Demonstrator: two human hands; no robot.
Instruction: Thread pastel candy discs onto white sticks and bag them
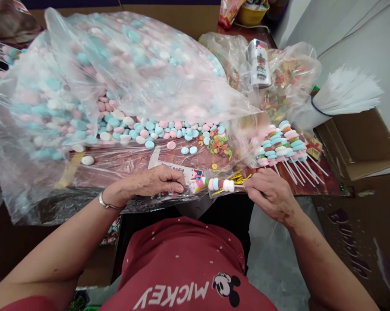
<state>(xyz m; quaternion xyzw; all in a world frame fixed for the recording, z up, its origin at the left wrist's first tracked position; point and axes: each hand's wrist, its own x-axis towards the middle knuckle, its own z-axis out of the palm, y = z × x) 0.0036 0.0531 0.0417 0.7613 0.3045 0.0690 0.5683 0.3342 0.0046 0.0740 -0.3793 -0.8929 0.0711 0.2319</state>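
A skewer of pink, white, blue and green marshmallows lies crosswise between my two hands. My right hand is closed on its stick at the right end. Opposite it, my left hand pinches a clear printed plastic bag near the skewer's far end. The skewer's left end overlaps the bag, though I cannot tell how far it is inside. Gold twist ties lie just behind the skewer. Gummy rings and loose marshmallows are spread on plastic beyond my hands.
A huge clear bag of marshmallows covers the table's back and left. Finished skewers are piled at right, sticks towards me. Behind them are a bag of gummies, a printed roll and white sticks. Cardboard boxes stand at right.
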